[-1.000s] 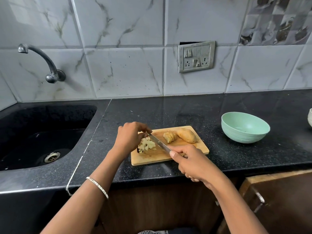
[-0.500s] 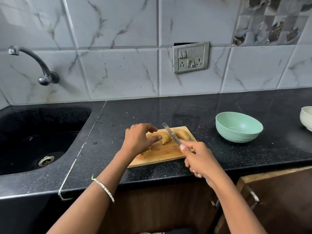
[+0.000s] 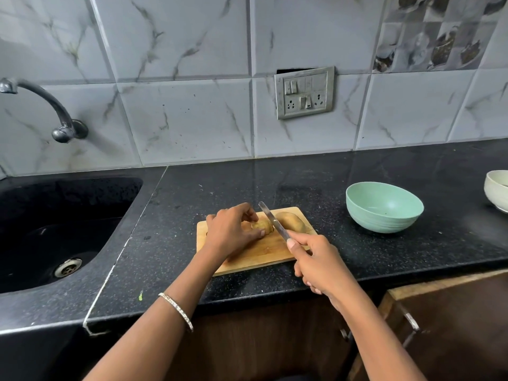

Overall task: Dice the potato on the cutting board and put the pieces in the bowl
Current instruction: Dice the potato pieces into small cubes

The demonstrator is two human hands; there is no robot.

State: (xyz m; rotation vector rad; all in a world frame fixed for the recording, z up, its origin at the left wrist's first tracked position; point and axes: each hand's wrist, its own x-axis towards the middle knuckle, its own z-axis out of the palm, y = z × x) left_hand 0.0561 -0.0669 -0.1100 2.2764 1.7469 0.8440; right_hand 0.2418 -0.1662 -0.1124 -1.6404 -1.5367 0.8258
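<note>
a wooden cutting board (image 3: 258, 257) lies flat on the black tabletop (image 3: 220, 193), with a brown potato half (image 3: 292, 221) at its far right corner and a pale cut chunk (image 3: 263, 224) just left of it, while a mint-green bowl (image 3: 384, 222) sits upright well to the right.

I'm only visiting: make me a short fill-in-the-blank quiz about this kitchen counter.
1. The right hand grips a ____.
2. The left hand holds the potato on a wooden ____.
3. The green bowl stands to the ____ of the potato.
Missing words: knife, board, right.
</note>
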